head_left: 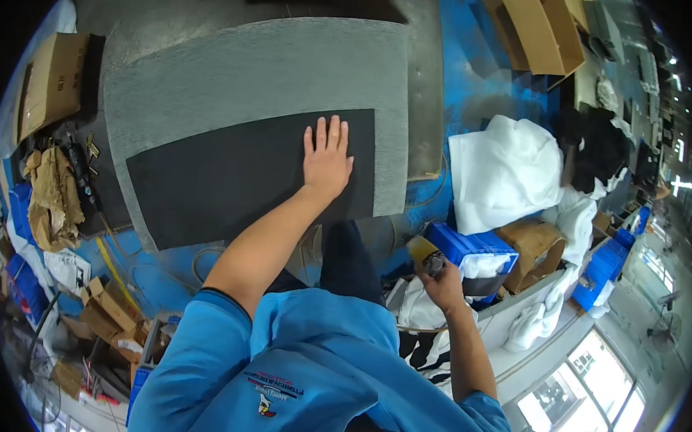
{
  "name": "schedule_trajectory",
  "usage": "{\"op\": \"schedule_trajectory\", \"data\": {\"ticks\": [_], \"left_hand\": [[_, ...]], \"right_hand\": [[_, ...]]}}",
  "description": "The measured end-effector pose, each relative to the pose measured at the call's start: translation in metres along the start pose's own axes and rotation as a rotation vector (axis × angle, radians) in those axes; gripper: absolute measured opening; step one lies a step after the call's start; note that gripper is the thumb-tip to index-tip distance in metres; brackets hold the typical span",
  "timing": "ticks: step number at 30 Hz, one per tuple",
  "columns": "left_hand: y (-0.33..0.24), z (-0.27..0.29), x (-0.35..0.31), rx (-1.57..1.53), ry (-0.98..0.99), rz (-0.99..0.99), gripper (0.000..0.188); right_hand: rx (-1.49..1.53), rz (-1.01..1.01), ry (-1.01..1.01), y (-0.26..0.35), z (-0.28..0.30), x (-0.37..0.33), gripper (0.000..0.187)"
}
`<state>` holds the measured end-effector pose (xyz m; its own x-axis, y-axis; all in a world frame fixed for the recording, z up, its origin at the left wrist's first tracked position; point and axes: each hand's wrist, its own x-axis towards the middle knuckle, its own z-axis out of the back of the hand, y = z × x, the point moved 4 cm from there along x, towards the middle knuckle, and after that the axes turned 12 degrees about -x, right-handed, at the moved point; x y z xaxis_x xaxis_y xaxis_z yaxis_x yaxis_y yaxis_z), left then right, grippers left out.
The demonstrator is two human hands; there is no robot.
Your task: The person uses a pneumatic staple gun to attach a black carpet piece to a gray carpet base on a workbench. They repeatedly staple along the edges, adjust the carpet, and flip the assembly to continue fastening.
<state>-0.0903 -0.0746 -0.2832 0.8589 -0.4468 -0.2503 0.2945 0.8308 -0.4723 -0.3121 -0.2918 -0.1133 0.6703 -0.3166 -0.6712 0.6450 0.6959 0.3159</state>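
My left hand (327, 159) lies flat with its fingers spread on a black sheet (231, 175), near the sheet's right end. The black sheet rests on a larger grey sheet (252, 62), which shows beyond it and along its right side. Off to the right of the table, my right hand (444, 288) is closed round a small hand-held thing (421, 250) with a yellowish, block-like end and a darker part by the fingers. Its exact kind is hard to make out. It is held away from both sheets, close to a blue bin (470, 246).
White cloth (505, 173) is heaped to the right, with an open cardboard box (536, 30) at the far right. Another cardboard box (53, 83), crumpled brown paper (52, 200) and a dark power tool (78, 167) are at the left. Hoses or cables run below the table edge.
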Motion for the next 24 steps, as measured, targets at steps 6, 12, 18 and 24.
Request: {"op": "schedule_trajectory", "data": {"ticks": [6,12,18,24], "left_hand": [[0.002,-0.001,-0.03,0.037,0.044,-0.037,0.078],[-0.023,-0.007,-0.014,0.012,-0.055,0.053,0.074],[-0.024,-0.008,-0.023,0.05,-0.059,0.095,0.072],[-0.029,0.001,-0.022,-0.05,-0.05,0.202,0.075]], "right_hand": [[-0.036,-0.065,0.056,-0.07,0.039,0.038,0.028],[-0.123,0.008,0.103,-0.059,0.057,0.071,0.033],[-0.291,0.279,0.139,0.012,0.071,0.112,0.054],[-0.388,0.669,0.021,0.107,0.049,0.184,0.066]]}}
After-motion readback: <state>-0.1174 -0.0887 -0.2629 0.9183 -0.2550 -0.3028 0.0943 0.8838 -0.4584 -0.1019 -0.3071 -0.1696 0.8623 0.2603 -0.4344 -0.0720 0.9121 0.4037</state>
